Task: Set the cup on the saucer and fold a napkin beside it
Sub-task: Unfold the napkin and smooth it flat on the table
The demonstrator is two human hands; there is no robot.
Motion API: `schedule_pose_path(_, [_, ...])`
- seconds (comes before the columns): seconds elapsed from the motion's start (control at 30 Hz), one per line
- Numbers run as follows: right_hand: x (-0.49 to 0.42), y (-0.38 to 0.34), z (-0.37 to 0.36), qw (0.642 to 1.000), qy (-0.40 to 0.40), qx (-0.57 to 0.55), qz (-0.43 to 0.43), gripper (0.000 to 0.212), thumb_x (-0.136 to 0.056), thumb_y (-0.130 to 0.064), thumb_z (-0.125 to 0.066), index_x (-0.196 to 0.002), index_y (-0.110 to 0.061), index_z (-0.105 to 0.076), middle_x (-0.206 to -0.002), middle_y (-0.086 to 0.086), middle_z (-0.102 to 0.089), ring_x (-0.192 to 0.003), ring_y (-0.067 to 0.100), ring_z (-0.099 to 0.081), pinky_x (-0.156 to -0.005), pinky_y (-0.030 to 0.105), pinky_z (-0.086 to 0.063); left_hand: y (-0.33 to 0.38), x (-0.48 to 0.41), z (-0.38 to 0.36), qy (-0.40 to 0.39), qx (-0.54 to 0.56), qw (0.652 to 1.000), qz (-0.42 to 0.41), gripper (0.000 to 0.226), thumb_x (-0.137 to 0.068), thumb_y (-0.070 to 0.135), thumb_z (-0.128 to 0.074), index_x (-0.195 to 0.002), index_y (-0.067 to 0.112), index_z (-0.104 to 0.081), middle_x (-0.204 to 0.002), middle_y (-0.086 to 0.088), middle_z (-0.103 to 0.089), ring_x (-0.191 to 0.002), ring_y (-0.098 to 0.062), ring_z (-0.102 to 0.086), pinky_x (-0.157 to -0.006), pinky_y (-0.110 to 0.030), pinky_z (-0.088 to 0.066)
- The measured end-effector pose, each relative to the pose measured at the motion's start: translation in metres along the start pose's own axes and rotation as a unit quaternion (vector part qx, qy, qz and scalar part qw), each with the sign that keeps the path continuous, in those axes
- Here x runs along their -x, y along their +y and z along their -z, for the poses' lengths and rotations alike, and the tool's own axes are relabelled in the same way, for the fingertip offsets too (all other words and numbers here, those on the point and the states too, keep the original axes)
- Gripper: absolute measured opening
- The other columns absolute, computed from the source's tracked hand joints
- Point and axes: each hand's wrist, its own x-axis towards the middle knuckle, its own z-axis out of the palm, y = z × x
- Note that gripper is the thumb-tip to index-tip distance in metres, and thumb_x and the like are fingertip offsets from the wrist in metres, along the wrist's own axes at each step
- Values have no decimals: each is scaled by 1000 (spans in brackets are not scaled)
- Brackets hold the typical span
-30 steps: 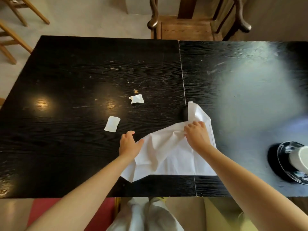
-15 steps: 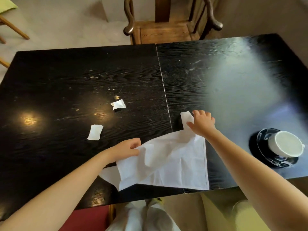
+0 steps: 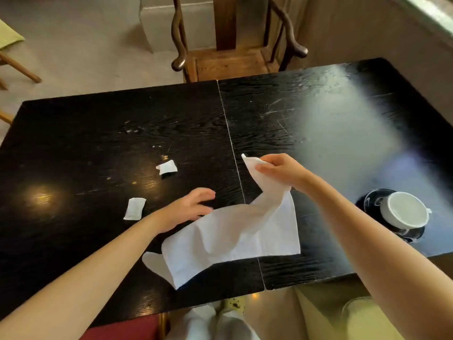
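Nothing to read here: no lettering, label, brand or number shows on the table, the napkin, the cup, the paper scraps or anything else in view.

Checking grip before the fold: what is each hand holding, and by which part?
The right hand pinches the napkin by its far corner, lifted off the table. The left hand touches its left edge; a grip cannot be told.

A white cloth napkin (image 3: pixel 235 231) lies rumpled and unfolded at lower centre of the frame, its upper corner lifted off the surface and pointing toward the centre, its lower left corner curled under. At the right edge, a white cup (image 3: pixel 404 209) sits upright and empty on a dark glossy saucer (image 3: pixel 372 200), well apart from the napkin.
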Motion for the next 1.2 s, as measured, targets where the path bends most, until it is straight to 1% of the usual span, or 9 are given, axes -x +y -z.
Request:
schedule_pose_path(0.1, [21, -47, 27, 996, -36, 14, 83, 30, -90, -24, -55, -88, 5, -62, -73, 6, -50, -69, 16, -45, -64, 29, -35, 69, -1, 5, 77, -69, 978, -182, 79, -89, 13, -61, -141, 47, -13, -151, 22, -17, -137, -1, -25, -110, -26, -30])
schedule_pose_path(0.23, [49, -97, 62, 988, -10, 49, 145, 30, -91, -26, -55, -81, 1, -65, -70, 7, -51, -63, 12, -44, -59, 24, -35, 155, 8, 14, 172, -327, 871, -323, 44, -85, 22, -66, -127, 29, -52, -145, 17, -32, -134, 3, -18, -108, -16, -16])
schedule_pose_path(0.33, [63, -116, 90, 983, 40, 66, 166, 20, -90, -26, -59, -74, -15, -65, -65, -3, -52, -56, 4, -44, -51, 14, -35, 193, 21, 27, 193, -346, 862, -316, 19, -87, 23, -63, -105, 17, -65, -112, 3, -61, -110, -8, -51, -97, -29, -37])
schedule_pose_path(0.43, [70, -118, 116, 972, 44, 176, 151, 22, -86, -32, -64, -74, -14, -61, -65, -3, -48, -58, 8, -41, -52, 16, -32, 228, 38, 40, 162, -356, 860, -328, 8, -87, 24, -62, -89, 17, -64, -85, 3, -61, -82, -9, -55, -75, -29, -43])
schedule_pose_path(0.57, [63, -95, 142, 956, 21, 285, 65, 35, -84, -42, -64, -63, -18, -50, -62, -6, -46, -59, 13, -44, -52, 15, -33, 275, 48, 57, 174, -418, 829, -330, 9, -87, 28, -62, -85, 20, -67, -79, 5, -61, -78, -8, -56, -67, -23, -42])
schedule_pose_path(0.63, [55, -79, 156, 955, 30, 293, 25, 31, -85, -41, -63, -70, -15, -56, -73, 3, -56, -72, 22, -52, -63, 27, -41, 293, 47, 67, 192, -431, 819, -325, 6, -86, 27, -63, -84, 23, -65, -78, 9, -59, -80, -11, -56, -66, -22, -40])
schedule_pose_path(0.8, [55, -59, 200, 927, 175, 328, -56, 40, -91, -34, -57, -98, 4, -65, -95, 19, -65, -84, 29, -56, -72, 32, -41, 325, 42, 97, 275, -450, 788, -318, 10, -86, 24, -64, -84, 15, -66, -83, -3, -61, -84, -18, -54, -68, -27, -37])
schedule_pose_path(1.07, [70, -69, 243, 859, 445, 252, -17, 29, -87, -15, -48, -104, -19, -71, -108, 16, -68, -101, 38, -61, -81, 37, -48, 334, 46, 142, 437, -422, 729, -315, 25, -84, 29, -66, -94, 7, -72, -94, -11, -69, -93, -30, -61, -84, -43, -50])
schedule_pose_path(1.2, [81, -71, 227, 813, 515, 265, 58, 32, -88, -13, -46, -107, -19, -70, -104, 16, -71, -97, 40, -61, -77, 40, -48, 324, 45, 152, 445, -420, 706, -357, 26, -85, 30, -64, -88, 6, -72, -85, -14, -70, -83, -31, -62, -76, -38, -47])
